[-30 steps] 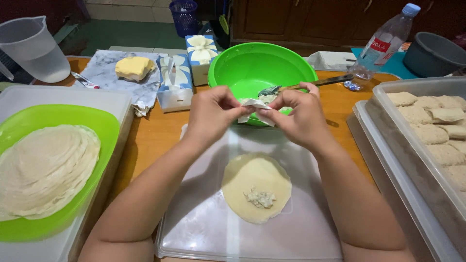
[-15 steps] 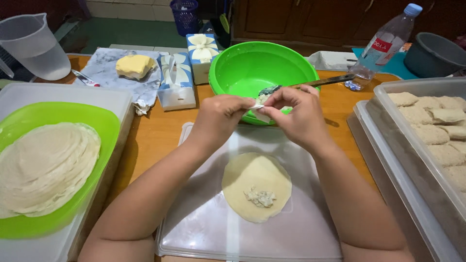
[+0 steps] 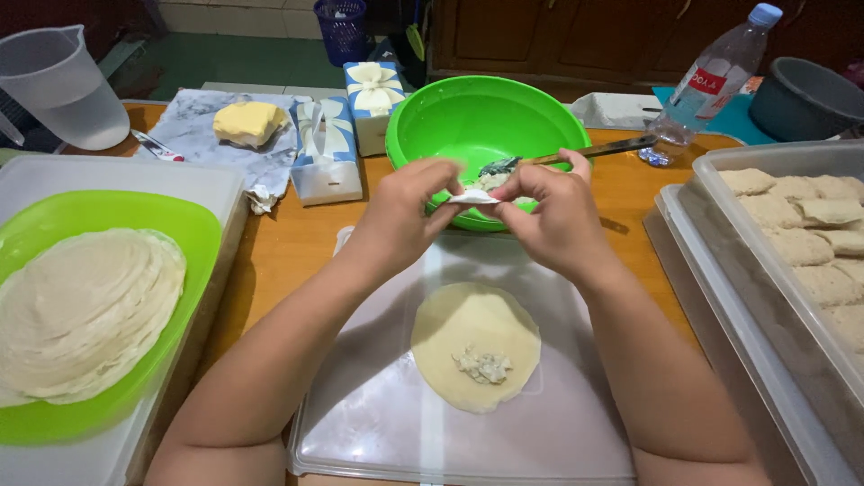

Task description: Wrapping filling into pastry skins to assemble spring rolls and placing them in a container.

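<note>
My left hand (image 3: 407, 205) and my right hand (image 3: 551, 209) meet over the near rim of a round green bowl (image 3: 450, 126). Both pinch a small white wrapper (image 3: 474, 196) between their fingertips. Below the hands a round pale dough sheet (image 3: 475, 345) lies flat on a clear plastic lid (image 3: 378, 405), with a small heap of whitish filling (image 3: 483, 364) near its front. A spoon (image 3: 576, 153) rests in the bowl, its handle pointing right over the rim.
A green tray (image 3: 108, 216) at left holds a stack of dough sheets (image 3: 76, 310). Clear containers at right (image 3: 774, 162) hold several folded pieces. A block of butter (image 3: 247, 121), two tissue boxes (image 3: 326, 153), a jug (image 3: 61, 85) and a water bottle (image 3: 711, 81) stand behind.
Both hands have lifted slightly and shifted toward the bowl's rim, still working the white wrapper between the fingertips. The dough sheet and filling lie unchanged.
</note>
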